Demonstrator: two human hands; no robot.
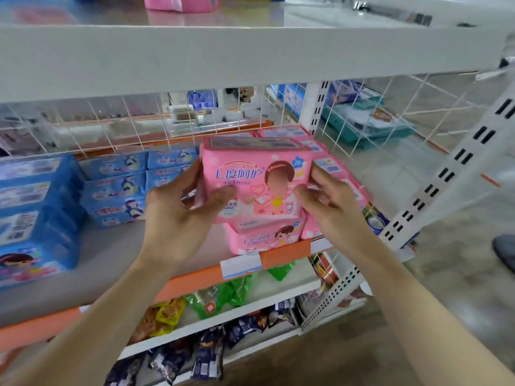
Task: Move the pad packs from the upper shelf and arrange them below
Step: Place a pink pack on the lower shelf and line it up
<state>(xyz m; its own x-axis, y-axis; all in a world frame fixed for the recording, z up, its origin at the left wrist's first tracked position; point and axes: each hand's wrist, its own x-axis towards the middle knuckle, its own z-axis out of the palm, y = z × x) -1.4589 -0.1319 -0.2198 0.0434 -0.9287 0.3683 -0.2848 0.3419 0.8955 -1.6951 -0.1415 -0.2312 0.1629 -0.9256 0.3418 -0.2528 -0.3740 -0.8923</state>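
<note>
While both hands hold it, the soft pink plastic pad pack (pixel 256 179) stands upright at the front right of the grey middle shelf (pixel 111 254), directly over another pink pad pack (pixel 262 238) of the same print. Whether the two touch cannot be told. Left hand (pixel 178 215): grip closed on the pack's left edge, thumb on the front face, fingers behind. Right hand (pixel 331 207): grip closed on the right edge, thumb on the front, fingers round the side. The pack's front carries blue characters, a cartoon girl in a yellow skirt, hearts and a blue "20" badge at the top right corner; its top panel has a darker printed label. More pink packs (pixel 292 133) lie stacked behind and to its right. Blue pad packs (pixel 117 190) sit in stacks to the left on the same shelf. On the white upper shelf (pixel 250 51), a pink pack (pixel 181 2) is partly in view.
</note>
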